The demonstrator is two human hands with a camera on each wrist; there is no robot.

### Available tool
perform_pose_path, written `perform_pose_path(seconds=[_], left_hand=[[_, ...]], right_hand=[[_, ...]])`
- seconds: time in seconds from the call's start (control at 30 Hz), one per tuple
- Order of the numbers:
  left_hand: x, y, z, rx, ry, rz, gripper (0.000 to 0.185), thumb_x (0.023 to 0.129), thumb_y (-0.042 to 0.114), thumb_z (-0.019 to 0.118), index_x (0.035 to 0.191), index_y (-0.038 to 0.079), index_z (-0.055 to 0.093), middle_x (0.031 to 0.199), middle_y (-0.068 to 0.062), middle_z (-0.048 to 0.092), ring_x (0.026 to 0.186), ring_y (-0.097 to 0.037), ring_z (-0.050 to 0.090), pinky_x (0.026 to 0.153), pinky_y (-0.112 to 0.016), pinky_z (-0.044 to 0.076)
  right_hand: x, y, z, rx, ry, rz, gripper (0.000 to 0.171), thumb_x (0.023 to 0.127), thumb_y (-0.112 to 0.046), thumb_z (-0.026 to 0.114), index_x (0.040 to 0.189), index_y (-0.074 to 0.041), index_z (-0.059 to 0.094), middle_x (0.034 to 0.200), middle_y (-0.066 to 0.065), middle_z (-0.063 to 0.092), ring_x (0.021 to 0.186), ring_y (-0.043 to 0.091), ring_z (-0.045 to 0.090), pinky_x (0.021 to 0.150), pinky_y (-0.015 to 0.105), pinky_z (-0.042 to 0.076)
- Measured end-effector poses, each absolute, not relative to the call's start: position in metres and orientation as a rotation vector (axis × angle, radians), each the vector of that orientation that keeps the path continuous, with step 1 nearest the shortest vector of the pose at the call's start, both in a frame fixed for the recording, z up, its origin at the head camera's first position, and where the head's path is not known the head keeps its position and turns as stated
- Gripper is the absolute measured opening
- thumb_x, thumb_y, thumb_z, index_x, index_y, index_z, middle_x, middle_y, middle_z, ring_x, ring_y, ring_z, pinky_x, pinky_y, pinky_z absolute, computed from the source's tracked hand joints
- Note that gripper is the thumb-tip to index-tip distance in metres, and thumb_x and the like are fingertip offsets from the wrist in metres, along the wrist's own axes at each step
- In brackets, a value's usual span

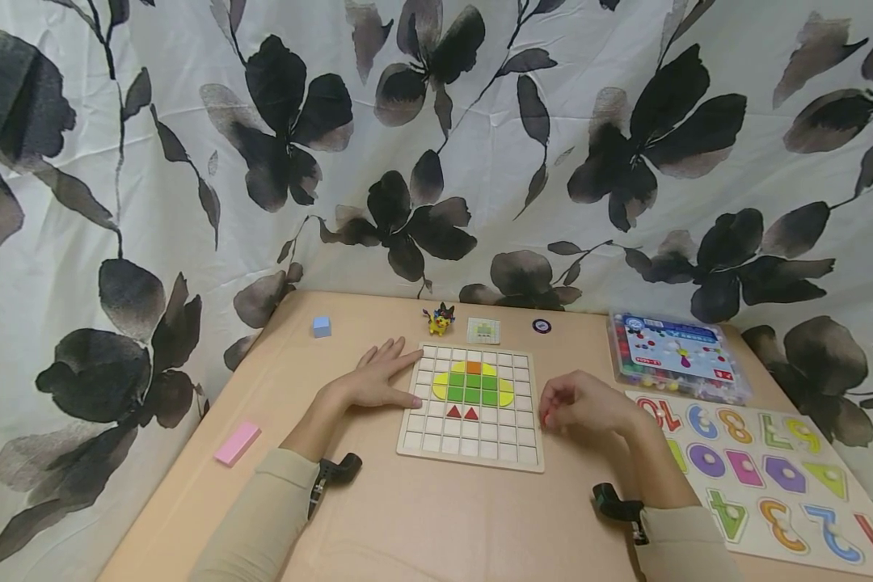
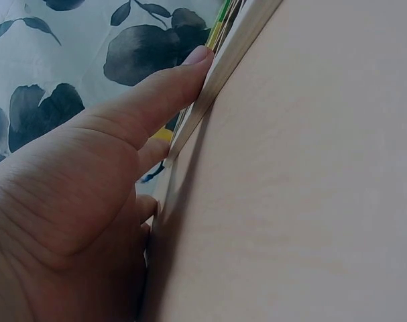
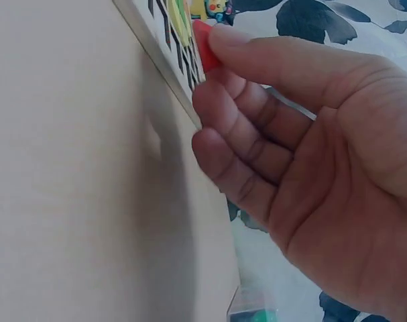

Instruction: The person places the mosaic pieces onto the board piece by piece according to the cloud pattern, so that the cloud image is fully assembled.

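A white grid board (image 1: 432, 444) lies on the table with a pattern of yellow, green and orange tiles and two red triangle tiles (image 1: 470, 414) below them. My left hand (image 1: 376, 381) rests at the board's left edge, fingers spread and fairly straight. In the left wrist view, its thumb (image 2: 186, 70) lies along that edge. Just off the right side of the board, my right hand (image 1: 585, 404) pinches a small red tile (image 3: 206, 47) between thumb and fingertips. The tile's full shape is hidden by the fingers, and the other fingers are curled beneath.
Behind the board are a blue cube (image 1: 322, 326), a small yellow figurine (image 1: 440, 319), a pattern card (image 1: 483, 331) and a dark round disc (image 1: 541, 326). A clear plastic case (image 1: 676, 356) and a number puzzle board (image 1: 752, 509) occupy the right. A pink block (image 1: 238, 444) lies left.
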State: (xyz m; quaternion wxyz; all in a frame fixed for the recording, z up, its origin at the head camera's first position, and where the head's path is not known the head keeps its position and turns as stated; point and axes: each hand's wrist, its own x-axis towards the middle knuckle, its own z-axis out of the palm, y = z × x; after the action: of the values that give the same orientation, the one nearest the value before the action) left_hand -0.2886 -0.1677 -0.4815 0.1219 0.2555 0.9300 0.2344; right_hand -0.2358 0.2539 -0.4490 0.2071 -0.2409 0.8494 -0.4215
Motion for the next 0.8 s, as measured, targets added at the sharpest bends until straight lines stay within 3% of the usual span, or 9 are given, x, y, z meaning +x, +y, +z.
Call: perform_pose_path(seconds=[0.2,0.47,0.67,0.8], left_hand=[[-0.287,-0.166,-0.48,0.74,2.709,0.688,0.103,0.084,0.072,0.071,0.166,0.03,0.027,0.176,-0.017,0.001,0.163,-0.037,-0.006,0.131,-0.056,-0.007],[-0.287,-0.166,-0.48,0.751,2.714,0.677,0.102,0.084,0.072,0.071,0.166,0.029,0.027,0.176,-0.017,0.001,0.163,-0.037,-0.005,0.131,-0.057,-0.007],[-0.287,-0.166,-0.48,0.754,2.715,0.676,0.102,0.084,0.071,0.071,0.166,0.028,0.027,0.175,-0.018,0.001,0.163,-0.037,-0.005,0.131,-0.057,-0.007],[-0.287,-0.166,-0.479,0.753,2.715,0.685,0.102,0.084,0.07,0.072,0.166,0.028,0.028,0.175,-0.018,0.001,0.163,-0.037,-0.005,0.131,-0.057,-0.007]], right_hand=[[-0.235,0.252,-0.443,-0.583,2.569,-1.165,0.013,0.09,-0.005,0.075,0.094,-0.018,0.076,0.091,0.0,0.073,0.088,0.023,0.062,0.074,0.027,0.051],[-0.236,0.242,-0.44,-0.547,2.675,-1.328,0.019,0.094,-0.006,0.075,0.113,-0.004,0.077,0.101,0.004,0.077,0.092,0.023,0.066,0.083,0.02,0.057],[-0.233,0.228,-0.438,-0.543,2.685,-1.405,0.018,0.096,-0.012,0.075,0.114,-0.01,0.078,0.105,0.004,0.077,0.093,0.021,0.068,0.084,0.017,0.057],[-0.233,0.218,-0.438,-0.56,2.672,-1.45,0.017,0.096,-0.009,0.074,0.113,-0.006,0.078,0.107,0.008,0.077,0.092,0.019,0.069,0.082,0.016,0.057]])
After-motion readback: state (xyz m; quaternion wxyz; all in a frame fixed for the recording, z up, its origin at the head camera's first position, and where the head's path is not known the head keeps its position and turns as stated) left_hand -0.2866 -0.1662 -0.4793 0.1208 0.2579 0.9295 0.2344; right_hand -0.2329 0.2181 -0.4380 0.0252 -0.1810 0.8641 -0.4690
